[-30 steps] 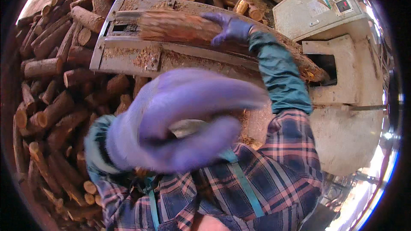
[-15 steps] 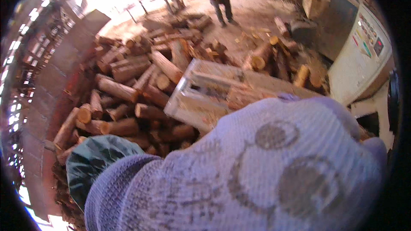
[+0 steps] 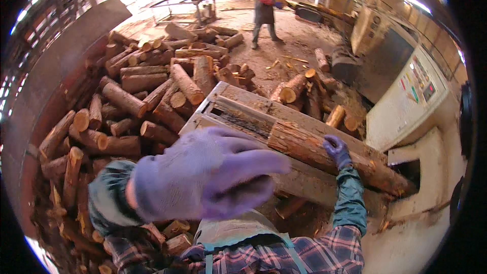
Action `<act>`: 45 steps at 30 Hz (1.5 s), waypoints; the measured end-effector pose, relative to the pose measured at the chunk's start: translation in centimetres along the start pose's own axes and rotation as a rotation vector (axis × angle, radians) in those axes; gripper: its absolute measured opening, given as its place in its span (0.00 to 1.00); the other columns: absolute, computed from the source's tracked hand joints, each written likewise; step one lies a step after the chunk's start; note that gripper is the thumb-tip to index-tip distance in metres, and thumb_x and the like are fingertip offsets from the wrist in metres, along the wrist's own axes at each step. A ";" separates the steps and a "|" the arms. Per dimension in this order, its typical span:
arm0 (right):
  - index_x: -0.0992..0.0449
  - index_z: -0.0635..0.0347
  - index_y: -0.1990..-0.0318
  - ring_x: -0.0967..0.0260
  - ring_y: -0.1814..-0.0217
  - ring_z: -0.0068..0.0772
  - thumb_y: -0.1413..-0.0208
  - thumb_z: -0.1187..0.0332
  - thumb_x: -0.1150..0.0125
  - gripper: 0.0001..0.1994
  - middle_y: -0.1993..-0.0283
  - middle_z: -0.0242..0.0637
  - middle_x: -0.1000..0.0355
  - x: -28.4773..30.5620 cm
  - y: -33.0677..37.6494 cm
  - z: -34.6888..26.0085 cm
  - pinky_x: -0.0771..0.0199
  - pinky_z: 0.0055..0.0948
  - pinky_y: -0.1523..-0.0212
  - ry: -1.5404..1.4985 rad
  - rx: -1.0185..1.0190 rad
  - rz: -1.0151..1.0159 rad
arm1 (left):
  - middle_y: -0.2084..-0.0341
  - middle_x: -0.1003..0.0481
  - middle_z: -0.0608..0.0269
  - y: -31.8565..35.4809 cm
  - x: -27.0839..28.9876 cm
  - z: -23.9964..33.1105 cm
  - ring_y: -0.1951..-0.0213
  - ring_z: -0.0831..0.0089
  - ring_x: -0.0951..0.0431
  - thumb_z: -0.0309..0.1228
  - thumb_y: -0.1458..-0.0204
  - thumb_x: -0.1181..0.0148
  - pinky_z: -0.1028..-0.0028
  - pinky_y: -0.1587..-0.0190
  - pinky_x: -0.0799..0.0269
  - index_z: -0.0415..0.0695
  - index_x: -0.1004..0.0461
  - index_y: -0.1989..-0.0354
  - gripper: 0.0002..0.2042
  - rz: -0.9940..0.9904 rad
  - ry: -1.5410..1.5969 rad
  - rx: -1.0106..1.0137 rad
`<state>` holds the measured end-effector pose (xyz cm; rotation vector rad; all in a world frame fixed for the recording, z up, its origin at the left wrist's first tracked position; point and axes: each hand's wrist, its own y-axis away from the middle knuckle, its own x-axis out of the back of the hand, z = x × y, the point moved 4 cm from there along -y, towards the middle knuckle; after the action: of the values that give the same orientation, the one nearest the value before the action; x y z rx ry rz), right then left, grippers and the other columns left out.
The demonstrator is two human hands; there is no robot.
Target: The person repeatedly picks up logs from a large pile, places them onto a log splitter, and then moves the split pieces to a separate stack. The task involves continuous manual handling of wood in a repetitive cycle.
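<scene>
Since half a second ago the left hand (image 3: 203, 175), in a purple knitted glove, has drawn back from the lens: then it filled most of the view, now it hangs lower and smaller in mid-air, and the long bark-covered log (image 3: 335, 160) and the right hand (image 3: 337, 150) have come into sight. The left fingers (image 3: 248, 165) are loosely spread and slightly curled, holding nothing; they float near the camera, so how far they stand from the log's near cut end I cannot tell. The right hand, also purple-gloved with a dark green sleeve cuff (image 3: 350, 198) behind it, rests on top of the log about midway along, its fingers bent over the bark; whether they clamp it or merely press on it cannot be told. The log lies lengthwise in the sawdust-caked grey metal trough surface (image 3: 238, 106), its far end pointing at the dark opening (image 3: 408, 170) of a cream-coloured machine with a control panel (image 3: 416, 89). To the left and beyond the trough a large heap of cut logs (image 3: 132, 106) fills the ground. Further off a person in an apron (image 3: 265, 5) stands on the dirt floor. A plaid shirt and grey apron straps (image 3: 243, 246) show at the lower edge.
</scene>
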<state>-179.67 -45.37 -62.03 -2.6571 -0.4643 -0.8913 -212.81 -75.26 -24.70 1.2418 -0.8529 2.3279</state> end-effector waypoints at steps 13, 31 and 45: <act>0.24 0.62 0.43 0.27 0.44 0.31 0.32 0.66 0.44 0.15 0.46 0.38 0.24 -38.4 8.1 -25.3 0.28 0.31 0.40 -0.702 -0.020 -0.920 | 0.53 0.20 0.51 33.7 -35.8 -17.0 0.52 0.55 0.20 0.49 0.40 0.44 0.59 0.49 0.27 0.47 0.24 0.46 0.22 0.125 0.829 1.252; 0.30 0.53 0.35 0.32 0.41 0.49 0.44 0.29 0.49 0.41 0.39 0.40 0.29 -99.0 9.9 3.0 0.30 0.50 0.41 -0.512 -1.213 -1.188 | 0.55 0.18 0.52 72.3 -54.9 -19.6 0.53 0.63 0.18 0.44 0.41 0.37 0.66 0.48 0.25 0.41 0.23 0.47 0.22 0.945 0.941 2.130; 0.27 0.61 0.42 0.29 0.47 0.35 0.45 0.47 0.32 0.32 0.46 0.39 0.26 -89.6 17.5 -18.9 0.27 0.40 0.47 -0.406 -1.002 -1.352 | 0.29 0.41 0.60 76.5 -53.1 -37.3 0.32 0.62 0.41 0.60 0.47 0.37 0.58 0.31 0.47 0.55 0.53 0.25 0.46 2.339 1.640 1.357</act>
<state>-250.42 -86.75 -106.45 -3.1126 -2.7143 -0.9770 -250.33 -109.97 -111.01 1.3154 -0.2888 -1.1038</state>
